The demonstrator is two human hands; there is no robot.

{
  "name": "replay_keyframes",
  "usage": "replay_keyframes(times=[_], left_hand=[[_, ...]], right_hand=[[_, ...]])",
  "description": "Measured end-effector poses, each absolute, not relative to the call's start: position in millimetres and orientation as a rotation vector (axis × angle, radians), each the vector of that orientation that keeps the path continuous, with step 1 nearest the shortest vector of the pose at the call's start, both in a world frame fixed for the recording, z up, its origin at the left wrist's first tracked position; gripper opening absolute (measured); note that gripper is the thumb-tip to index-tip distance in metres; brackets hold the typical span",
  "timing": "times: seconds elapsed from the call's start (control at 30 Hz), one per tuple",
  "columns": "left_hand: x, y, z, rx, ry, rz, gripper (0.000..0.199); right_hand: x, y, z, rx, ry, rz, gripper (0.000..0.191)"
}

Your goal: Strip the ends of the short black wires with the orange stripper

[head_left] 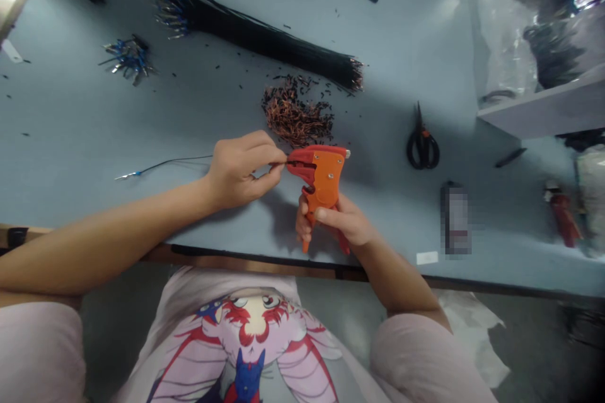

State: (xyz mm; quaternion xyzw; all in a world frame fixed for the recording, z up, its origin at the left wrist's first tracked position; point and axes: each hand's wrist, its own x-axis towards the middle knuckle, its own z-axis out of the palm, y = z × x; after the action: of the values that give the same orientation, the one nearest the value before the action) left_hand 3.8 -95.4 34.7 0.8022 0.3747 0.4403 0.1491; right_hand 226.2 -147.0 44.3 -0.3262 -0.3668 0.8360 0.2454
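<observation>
My left hand (246, 167) pinches a thin black wire (177, 159) near one end. The wire trails off to the left and finishes in a blue-collared metal terminal (130, 175) on the table. An orange and red wire stripper (326, 179) is gripped in my right hand (347, 220), fingers wrapped round its handles. Its jaws point left and meet the fingertips of my left hand; the wire's end there is hidden or too small to make out. Just beyond the stripper lies a pile of copper and black wire scraps (297, 112).
A long bundle of black wires (269, 38) lies at the back, with a small heap of blue terminals (130, 58) at left. Black scissors (423, 145), a blurred-out dark object (456, 219) and red-handled pliers (562, 214) lie right. A shelf (543, 107) holds plastic bags.
</observation>
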Motion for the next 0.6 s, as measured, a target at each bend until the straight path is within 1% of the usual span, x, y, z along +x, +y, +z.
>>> replay_keyframes(times=[0.23, 0.47, 0.6], left_hand=[[4.2, -95.6, 34.5, 2.306, 1.069, 1.273, 0.012], [3.6, -96.1, 32.3, 2.301, 1.08, 1.28, 0.01], [3.7, -96.2, 32.7, 2.308, 1.093, 1.255, 0.011]], right_hand=[[225.7, -147.9, 44.6, -0.904, -1.007, 2.277, 0.028], [224.6, -147.4, 44.2, -0.868, -1.059, 2.28, 0.023], [223.4, -147.6, 43.8, -0.88, -1.078, 2.282, 0.024]])
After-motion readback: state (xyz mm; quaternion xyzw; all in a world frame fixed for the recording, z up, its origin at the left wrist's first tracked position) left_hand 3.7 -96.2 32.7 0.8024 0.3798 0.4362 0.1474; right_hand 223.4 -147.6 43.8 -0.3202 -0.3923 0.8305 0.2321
